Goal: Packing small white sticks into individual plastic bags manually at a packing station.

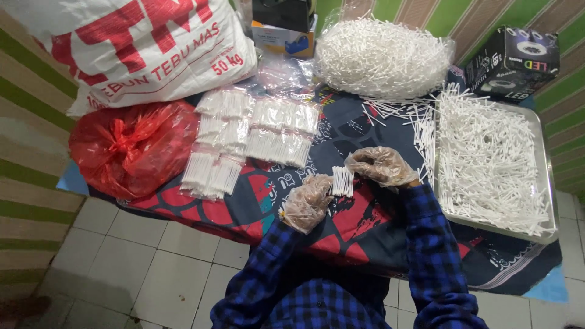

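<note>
Both my hands wear thin clear plastic gloves. A small bundle of white cotton swabs [342, 181] stands between them, just above the patterned cloth [256, 207]. My left hand [308, 203] grips the bundle from its left side. My right hand [381, 165] closes on its upper right end. Blue checked sleeves cover both forearms.
A metal tray [547, 183] full of loose swabs lies to the right. Small packed swab bags [250, 137] lie ahead, with a big clear bag of swabs [381, 58] behind. A red plastic bag [131, 149], a white sack [140, 45] and a black box [513, 61] ring the cloth.
</note>
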